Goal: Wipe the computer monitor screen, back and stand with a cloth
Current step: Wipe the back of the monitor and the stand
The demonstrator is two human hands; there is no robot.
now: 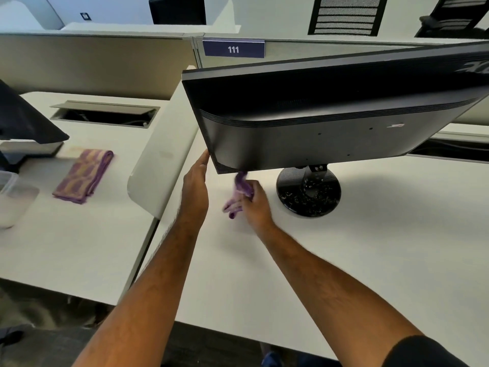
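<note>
A black monitor [317,120] stands on the white desk [344,260] with its back toward me, tilted on a round black stand [308,193]. The screen side is hidden. My left hand [194,186] reaches up with straight fingers that touch the monitor's lower left edge. My right hand [255,203] grips a bunched purple cloth [239,193] just below the monitor's bottom left corner, the cloth's top meeting the casing's bottom edge.
A folded purple and yellow cloth [84,176] lies on the neighbouring desk to the left, near a clear plastic container [12,198] and another dark monitor [25,117]. A low white divider [156,165] separates the desks. A partition with a "111" label [233,49] stands behind.
</note>
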